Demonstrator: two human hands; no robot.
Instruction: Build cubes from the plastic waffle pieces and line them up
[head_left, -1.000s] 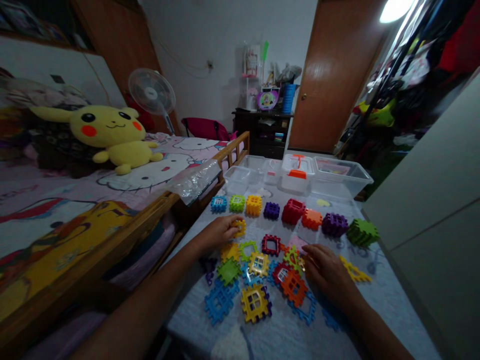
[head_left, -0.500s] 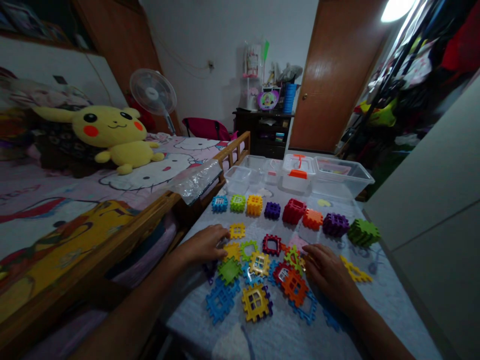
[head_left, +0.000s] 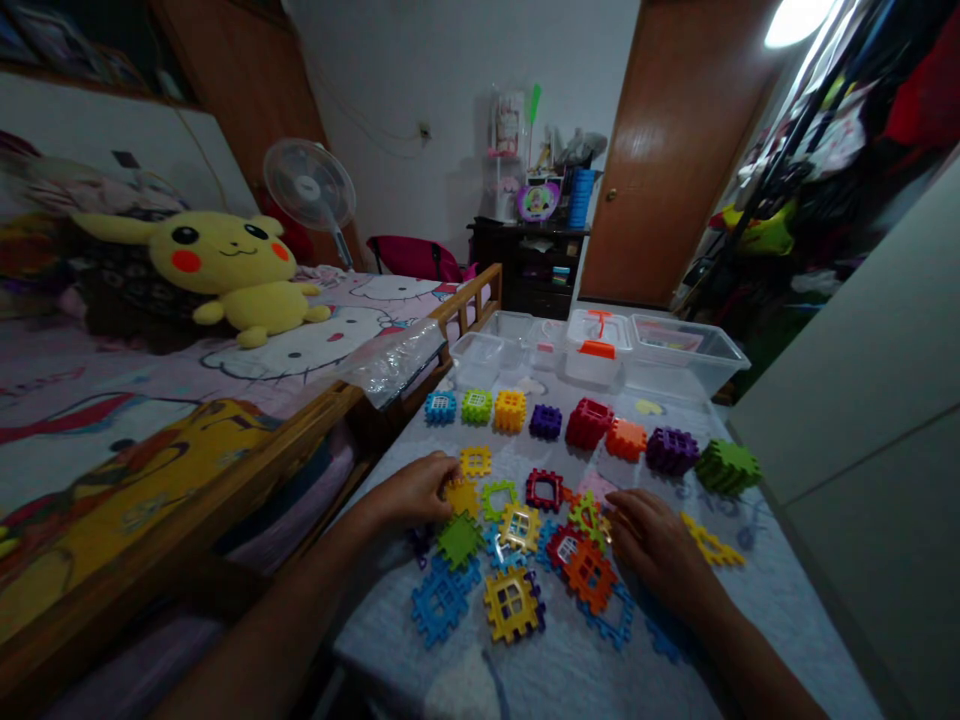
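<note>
My left hand [head_left: 420,490] is at the left side of a loose pile of plastic building tiles, thumb and fingers closed on the edge of a yellow tile [head_left: 462,496]. Just beyond it lies a yellow window tile [head_left: 475,461]; a green tile [head_left: 460,541] is nearer me. My right hand [head_left: 656,540] rests at the pile's right side, fingers loosely bent and apparently holding nothing, beside a lime tile [head_left: 586,516]. Between the hands lie a dark red frame tile [head_left: 544,490], an orange window tile [head_left: 590,575] and a yellow window tile [head_left: 514,605] near the front.
Behind the pile, stacks sorted by colour form a row, from a blue stack [head_left: 440,407] to a green stack [head_left: 727,466]. Clear plastic boxes [head_left: 686,350] stand at the table's far end. A yellow triangular tile [head_left: 711,541] lies right. A wooden bed rail [head_left: 322,410] borders the left.
My left hand has shifted slightly, and its fingers have closed on the yellow tile's edge. My right hand has stayed in place.
</note>
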